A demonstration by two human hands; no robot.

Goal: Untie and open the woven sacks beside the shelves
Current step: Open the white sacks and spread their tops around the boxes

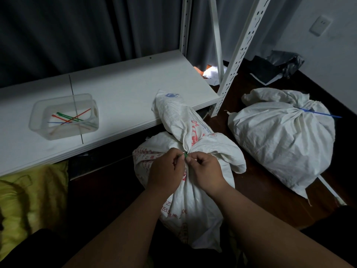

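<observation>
Low in the middle of the frame, a white woven sack with red print (195, 190) lies on the dark floor, its long axis running from the person's lap at the bottom up toward the shelf edge. Its gathered neck points up and slightly left, the loose top flopping against the front edge of the white shelf board (119, 89). Where the neck is cinched sits a small green tie (185, 154).

Both hands meet at that cinch. The left hand (166, 171) has its fingers curled, thumb and forefinger pinching the green tie from the left. The right hand (204, 169) has its fingers curled too, pinching at the tie and the bunched fabric from the right.

To the right of the frame a second white sack (280, 140) rests on the floor, well apart from the first, its neck pointing up toward the wall and bound by a blue tie (316, 113) whose tail sticks out to the right.

At the left, on the shelf board, a clear plastic tub (36, 120) holds several coloured ties. A white slotted shelf post (235, 60) rises between the two sacks. A yellow cloth (34, 202) lies lower left.
</observation>
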